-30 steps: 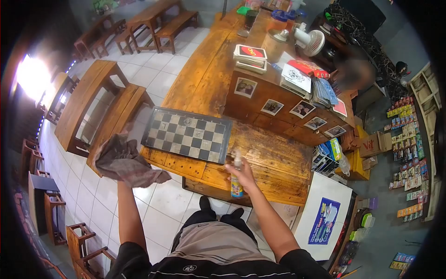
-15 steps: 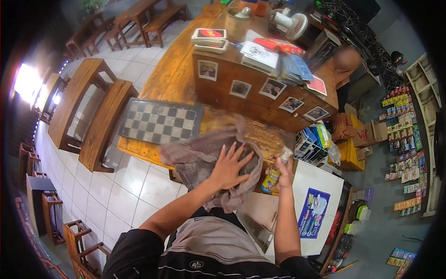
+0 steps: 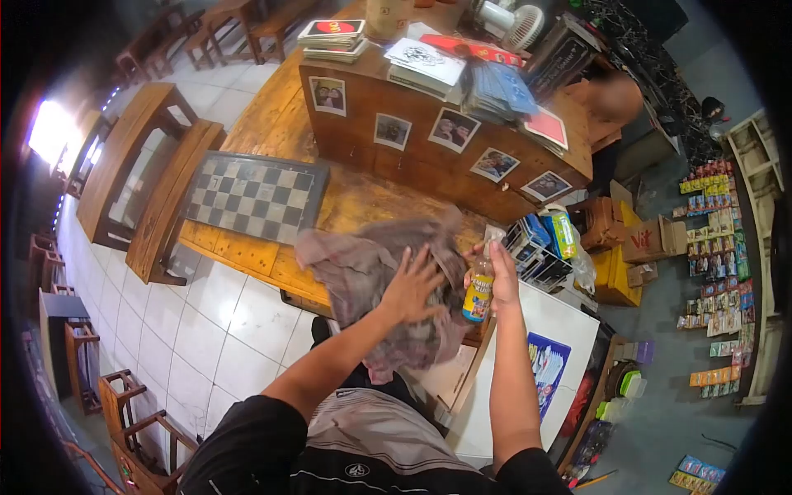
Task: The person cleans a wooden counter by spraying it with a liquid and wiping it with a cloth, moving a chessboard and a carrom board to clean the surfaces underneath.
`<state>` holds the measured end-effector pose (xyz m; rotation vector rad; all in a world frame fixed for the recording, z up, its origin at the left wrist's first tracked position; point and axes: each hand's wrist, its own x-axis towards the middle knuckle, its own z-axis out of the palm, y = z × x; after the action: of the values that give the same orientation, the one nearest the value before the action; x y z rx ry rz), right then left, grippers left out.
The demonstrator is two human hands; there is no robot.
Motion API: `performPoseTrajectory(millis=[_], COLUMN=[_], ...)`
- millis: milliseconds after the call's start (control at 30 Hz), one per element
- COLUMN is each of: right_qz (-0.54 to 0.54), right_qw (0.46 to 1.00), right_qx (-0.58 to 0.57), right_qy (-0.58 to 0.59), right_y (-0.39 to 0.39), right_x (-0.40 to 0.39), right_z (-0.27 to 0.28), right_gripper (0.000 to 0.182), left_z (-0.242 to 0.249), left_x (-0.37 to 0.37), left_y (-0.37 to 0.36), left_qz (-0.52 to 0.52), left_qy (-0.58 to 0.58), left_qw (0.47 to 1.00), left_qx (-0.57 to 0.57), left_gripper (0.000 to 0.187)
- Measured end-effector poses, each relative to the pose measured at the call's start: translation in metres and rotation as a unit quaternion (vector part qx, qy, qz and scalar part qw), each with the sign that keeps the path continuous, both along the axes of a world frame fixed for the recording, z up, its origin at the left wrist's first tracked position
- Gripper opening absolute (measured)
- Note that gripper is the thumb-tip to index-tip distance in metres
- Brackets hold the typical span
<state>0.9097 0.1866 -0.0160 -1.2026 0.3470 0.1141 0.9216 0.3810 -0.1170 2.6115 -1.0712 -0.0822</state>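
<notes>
My left hand lies flat with fingers spread on a crumpled greyish-pink cloth. The cloth rests on the wooden tabletop, and part of it hangs over the near edge. In my right hand is a small spray bottle with a yellow label and blue liquid at the bottom. It is held nearly upright just right of the cloth, its pale nozzle partly covered by my fingers. A checkered game board lies on the table to the left of the cloth.
A wooden box with photos stands behind the cloth, bearing card stacks and papers. Beyond it, a person is at the right. A white surface lies below right. A bench and stools stand left; sachets hang right.
My view has shifted, so the table and box appear further left. Relative to the table, my left hand and the cloth have moved right. The spray bottle stays in my right hand.
</notes>
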Motion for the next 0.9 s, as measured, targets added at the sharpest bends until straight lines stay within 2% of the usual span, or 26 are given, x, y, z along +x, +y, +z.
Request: performPoseTrajectory(millis=[33, 67, 133, 167, 200, 233, 267, 333, 367, 400, 467, 500, 567, 600, 667, 700, 733, 800, 867, 900], right_qz=[0.015, 0.022, 0.034, 0.043, 0.041, 0.025, 0.010, -0.007, -0.025, -0.021, -0.010, -0.002, 0.010, 0.047, 0.103, 0.117, 0.117, 0.116, 0.101, 0.101], right_qw=[1.000, 1.000, 0.999, 0.998, 0.998, 0.999, 1.000, 1.000, 0.998, 0.999, 1.000, 1.000, 1.000, 0.998, 0.994, 0.992, 0.993, 0.993, 0.995, 0.995], right_qx=[0.007, 0.001, -0.020, -0.044, -0.045, -0.025, -0.004, 0.024, 0.050, 0.026, 0.008, -0.005, -0.006, -0.027, -0.037, -0.037, -0.021, -0.006, 0.003, 0.003], right_qy=[-0.003, -0.006, -0.007, -0.011, -0.011, -0.016, -0.022, -0.020, -0.017, -0.009, 0.003, 0.008, 0.018, 0.014, 0.007, -0.014, -0.013, -0.013, -0.015, -0.015], right_y=[0.005, 0.007, 0.000, -0.006, -0.010, -0.012, -0.012, -0.016, -0.017, -0.018, -0.018, -0.016, -0.008, -0.004, 0.014, 0.021, 0.030, 0.039, 0.038, 0.034], right_x=[0.006, 0.013, 0.018, 0.020, 0.017, 0.011, 0.007, -0.003, -0.007, -0.008, -0.003, 0.001, 0.014, 0.021, 0.036, 0.043, 0.047, 0.051, 0.055, 0.056], right_z=[0.007, 0.007, -0.006, -0.012, -0.012, -0.011, -0.011, -0.008, -0.005, 0.000, 0.006, 0.009, 0.012, 0.008, 0.012, 0.010, 0.015, 0.028, 0.034, 0.034], right_gripper=[0.037, 0.040, 0.042, 0.044, 0.044, 0.042, 0.041, 0.043, 0.044, 0.053, 0.055, 0.056, 0.050, 0.045, 0.039, 0.040, 0.040, 0.040, 0.041, 0.041], left_z=[-0.001, -0.004, -0.008, -0.009, -0.011, -0.007, -0.003, 0.032, 0.049, 0.061, 0.026, 0.009, -0.016, -0.024, -0.039, -0.040, -0.039, 0.032, -0.019, -0.029], left_x=[-0.009, -0.005, 0.001, 0.011, 0.026, 0.040, 0.054, 0.070, 0.065, 0.062, 0.018, 0.000, -0.022, -0.020, -0.011, 0.002, 0.025, 0.073, 0.093, 0.092], left_y=[0.005, 0.013, 0.038, 0.043, 0.046, 0.046, 0.037, -0.005, -0.026, -0.045, -0.072, -0.072, -0.070, -0.062, -0.035, -0.024, -0.008, 0.024, 0.033, 0.029], left_qz=[-0.063, -0.059, -0.033, -0.033, 0.014, 0.060, 0.060, 0.149, 0.112, 0.075, -0.070, -0.067, -0.153, -0.151, -0.105, -0.041, -0.025, 0.025, 0.155, 0.155], left_qy=[-0.004, -0.006, 0.054, 0.053, 0.037, 0.022, 0.022, 0.094, 0.132, 0.171, 0.016, 0.019, 0.124, 0.125, 0.285, 0.272, 0.226, 0.268, 0.114, 0.115], left_qw=[0.994, 0.995, 0.995, 0.995, 0.994, 0.989, 0.989, 0.981, 0.979, 0.974, 0.992, 0.993, 0.973, 0.973, 0.919, 0.927, 0.946, 0.954, 0.959, 0.959], left_qx=[-0.086, -0.083, -0.072, -0.073, -0.104, -0.135, -0.135, 0.085, 0.109, 0.131, 0.100, 0.099, -0.121, -0.119, -0.250, -0.255, -0.233, -0.131, -0.208, -0.209], left_gripper=[0.078, 0.078, 0.078, 0.078, 0.079, 0.079, 0.079, 0.083, 0.085, 0.087, 0.092, 0.092, 0.095, 0.095, 0.099, 0.102, 0.104, 0.101, 0.098, 0.098])
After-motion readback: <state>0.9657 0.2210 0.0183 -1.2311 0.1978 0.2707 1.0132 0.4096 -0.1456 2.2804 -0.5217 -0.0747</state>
